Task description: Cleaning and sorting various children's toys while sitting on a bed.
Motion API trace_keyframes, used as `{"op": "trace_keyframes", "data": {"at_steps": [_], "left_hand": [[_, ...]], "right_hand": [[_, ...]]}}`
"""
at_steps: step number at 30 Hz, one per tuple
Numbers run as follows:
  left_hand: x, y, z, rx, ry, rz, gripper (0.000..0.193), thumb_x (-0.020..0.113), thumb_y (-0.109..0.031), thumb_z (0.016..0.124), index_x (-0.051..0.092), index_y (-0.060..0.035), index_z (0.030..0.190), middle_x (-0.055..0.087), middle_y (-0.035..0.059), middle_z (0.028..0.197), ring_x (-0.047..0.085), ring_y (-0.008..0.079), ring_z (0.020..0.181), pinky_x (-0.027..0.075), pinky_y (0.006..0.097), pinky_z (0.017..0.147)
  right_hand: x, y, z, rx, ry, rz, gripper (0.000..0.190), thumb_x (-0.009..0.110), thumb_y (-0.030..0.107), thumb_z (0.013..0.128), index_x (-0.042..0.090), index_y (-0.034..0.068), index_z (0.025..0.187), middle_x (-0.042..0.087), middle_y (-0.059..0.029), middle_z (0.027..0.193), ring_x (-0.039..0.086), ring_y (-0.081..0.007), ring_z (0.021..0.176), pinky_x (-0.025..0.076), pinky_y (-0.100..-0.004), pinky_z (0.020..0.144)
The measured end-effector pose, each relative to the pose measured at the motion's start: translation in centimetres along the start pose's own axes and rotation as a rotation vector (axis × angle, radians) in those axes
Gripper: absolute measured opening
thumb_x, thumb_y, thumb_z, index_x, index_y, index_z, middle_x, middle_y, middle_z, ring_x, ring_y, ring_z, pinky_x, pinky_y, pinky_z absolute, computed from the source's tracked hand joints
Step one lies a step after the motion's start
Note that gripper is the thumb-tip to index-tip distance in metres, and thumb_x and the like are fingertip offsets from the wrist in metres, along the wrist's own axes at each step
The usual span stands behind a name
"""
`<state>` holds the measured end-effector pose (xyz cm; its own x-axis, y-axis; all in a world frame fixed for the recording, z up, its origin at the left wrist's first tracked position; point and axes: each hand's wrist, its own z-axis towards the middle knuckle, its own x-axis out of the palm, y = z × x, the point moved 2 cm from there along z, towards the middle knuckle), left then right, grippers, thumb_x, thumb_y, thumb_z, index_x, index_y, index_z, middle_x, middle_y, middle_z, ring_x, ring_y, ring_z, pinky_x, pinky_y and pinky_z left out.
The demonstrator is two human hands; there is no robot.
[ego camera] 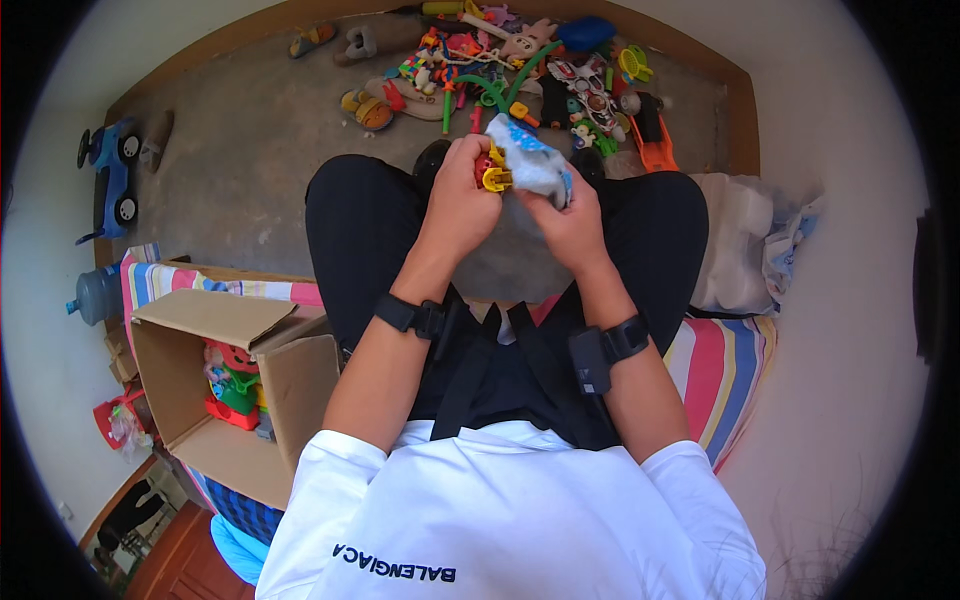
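Note:
Between my knees, my left hand is closed around a small red and yellow plastic toy. Close beside it on the right, my right hand grips a crumpled white and blue cloth. The cloth's left edge meets or overlaps the toy; whether they touch cannot be told. Part of the toy is hidden by my fingers and the cloth. Beyond both hands, a pile of mixed toys lies on the grey floor, with green curved strips at its near side.
An open cardboard box holding several plastic toys stands at left on a striped cloth. A blue ride-on toy car is by the left wall. Children's sandals lie on the floor. White foam containers in plastic sit at right.

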<state>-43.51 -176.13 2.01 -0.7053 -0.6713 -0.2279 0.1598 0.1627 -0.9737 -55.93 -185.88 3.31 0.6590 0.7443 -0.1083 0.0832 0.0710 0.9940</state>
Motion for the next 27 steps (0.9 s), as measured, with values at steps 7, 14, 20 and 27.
{"op": "trace_keyframes", "data": {"at_steps": [7,14,20,27], "left_hand": [[-0.6,1.1,0.1,-0.084,-0.029,-0.017,0.028,0.059,0.002,0.073,0.056,-0.0002,0.102,0.057,0.0186,0.097,0.058,0.04,0.096,0.046,0.04,0.082],[-0.5,0.9,-0.2,-0.182,0.036,-0.027,0.036,0.06,0.0,0.074,0.059,-0.0004,0.111,0.06,0.0188,0.104,0.059,0.0398,0.1,0.046,0.0405,0.086],[-0.7,0.9,-0.4,-0.16,0.12,0.186,0.036,0.069,-0.001,0.082,0.057,-0.0024,0.116,0.065,0.0067,0.107,0.062,0.0143,0.099,0.049,0.03,0.085],[-0.7,0.3,-0.6,-0.067,0.146,0.282,0.035,0.069,-0.002,0.081,0.057,-0.0033,0.114,0.064,0.0062,0.103,0.061,0.0148,0.095,0.048,0.03,0.083]], "right_hand": [[0.3,1.7,0.0,-0.234,0.045,-0.388,0.021,0.073,0.012,0.079,0.069,0.005,0.098,0.066,-0.0111,0.091,0.066,-0.0319,0.081,0.052,-0.0369,0.069],[0.4,0.8,0.0,-0.301,-0.007,-0.479,0.022,0.073,0.011,0.075,0.069,0.007,0.097,0.067,-0.0094,0.09,0.066,-0.0326,0.081,0.053,-0.0381,0.069],[0.4,0.3,-0.4,-0.276,0.002,-0.6,0.018,0.071,0.014,0.076,0.066,0.007,0.092,0.063,-0.0105,0.085,0.065,-0.0338,0.08,0.052,-0.0419,0.067],[-0.1,0.4,-0.3,-0.153,0.119,-0.517,0.02,0.071,0.014,0.077,0.067,0.007,0.096,0.065,-0.0122,0.088,0.066,-0.0303,0.081,0.052,-0.0382,0.069]]}}
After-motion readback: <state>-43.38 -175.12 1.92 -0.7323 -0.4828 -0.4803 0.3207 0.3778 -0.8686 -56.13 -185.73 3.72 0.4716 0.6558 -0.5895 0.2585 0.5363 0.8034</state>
